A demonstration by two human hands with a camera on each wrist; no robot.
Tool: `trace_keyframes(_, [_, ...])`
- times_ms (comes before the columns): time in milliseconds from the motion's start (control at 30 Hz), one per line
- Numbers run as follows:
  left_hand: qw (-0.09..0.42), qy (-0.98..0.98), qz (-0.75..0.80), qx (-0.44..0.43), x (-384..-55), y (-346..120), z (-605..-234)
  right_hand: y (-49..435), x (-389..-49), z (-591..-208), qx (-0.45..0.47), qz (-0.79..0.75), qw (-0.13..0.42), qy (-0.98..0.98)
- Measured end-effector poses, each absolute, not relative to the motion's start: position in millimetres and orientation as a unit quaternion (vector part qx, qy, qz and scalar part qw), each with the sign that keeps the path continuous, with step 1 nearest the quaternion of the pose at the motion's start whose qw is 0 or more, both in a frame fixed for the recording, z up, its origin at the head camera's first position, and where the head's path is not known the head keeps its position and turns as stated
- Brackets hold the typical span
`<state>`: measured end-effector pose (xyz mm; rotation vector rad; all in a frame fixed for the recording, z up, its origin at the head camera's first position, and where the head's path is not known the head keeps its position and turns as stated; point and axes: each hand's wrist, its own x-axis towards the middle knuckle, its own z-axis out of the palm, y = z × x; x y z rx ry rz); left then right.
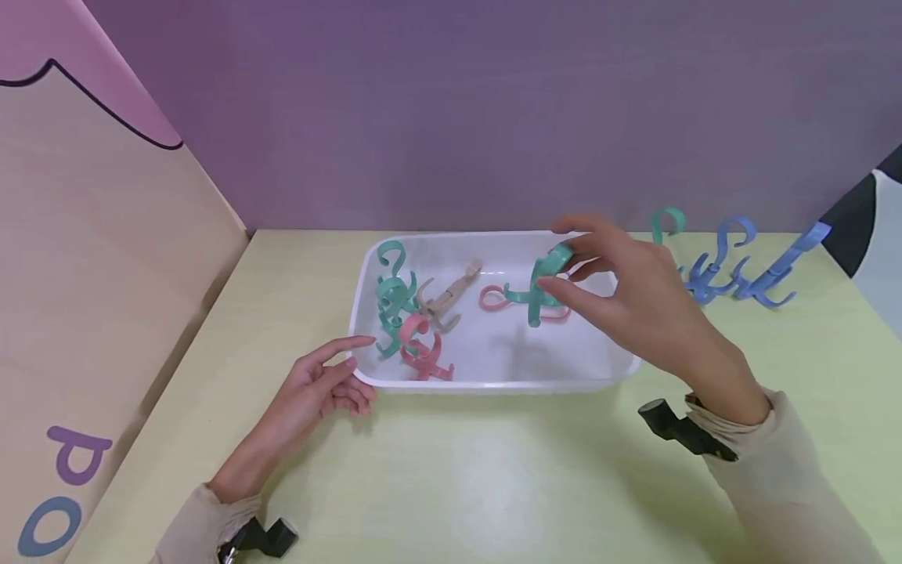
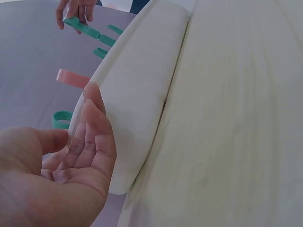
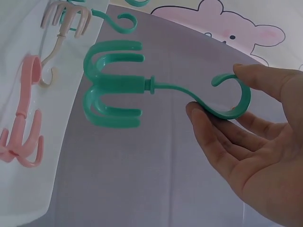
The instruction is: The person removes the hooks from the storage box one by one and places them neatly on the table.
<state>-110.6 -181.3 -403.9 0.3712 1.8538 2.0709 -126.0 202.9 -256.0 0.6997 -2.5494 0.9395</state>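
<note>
My right hand [image 1: 644, 301] pinches a green multi-prong hook hanger [image 3: 116, 85] by its curved top hook, holding it above the right part of a white plastic tray [image 1: 493, 387]. In the right wrist view, thumb and fingers meet the curl and the prongs point away from the hand. At the tray's near left corner, my left hand [image 1: 317, 384] holds the rim with thumb and fingers. Inside the tray lie green hook hangers [image 1: 396, 294] on the left, a pink one [image 1: 425, 356] beside them, a beige one [image 1: 451, 296], and another pink one [image 1: 493, 296] partly hidden behind the held hanger.
Right of the tray, two blue hook hangers [image 1: 715, 266] and a green one [image 1: 665, 219], partly behind my right hand, lie on the pale yellow table [image 1: 479, 478]. A purple panel [image 1: 493, 117] borders the back; a printed panel [image 1: 106, 274] stands at left.
</note>
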Motion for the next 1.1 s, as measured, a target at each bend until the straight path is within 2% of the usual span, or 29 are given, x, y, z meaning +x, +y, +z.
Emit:
trace_keyframes(367, [0.165, 0.657, 0.724, 0.132, -112.0, -176.7, -401.4, 230.8, -116.7, -244.9, 0.288, 0.315, 0.223, -0.877])
trace_keyframes(700, [0.168, 0.654, 0.726, 0.131, -113.2, -177.6, -401.5, 260.4, -101.0, -225.8, 0.269, 0.311, 0.28, -0.867])
trace_keyframes(900, [0.166, 0.659, 0.724, 0.121, -111.0, -179.0, -399.9, 273.8, -101.6, -234.7, 0.247, 0.338, 0.295, -0.859])
trace_keyframes(1100, [0.164, 0.661, 0.723, 0.119, -108.2, -181.9, -398.8, 294.8, -116.3, -247.9, 0.217, 0.299, 0.33, -0.869])
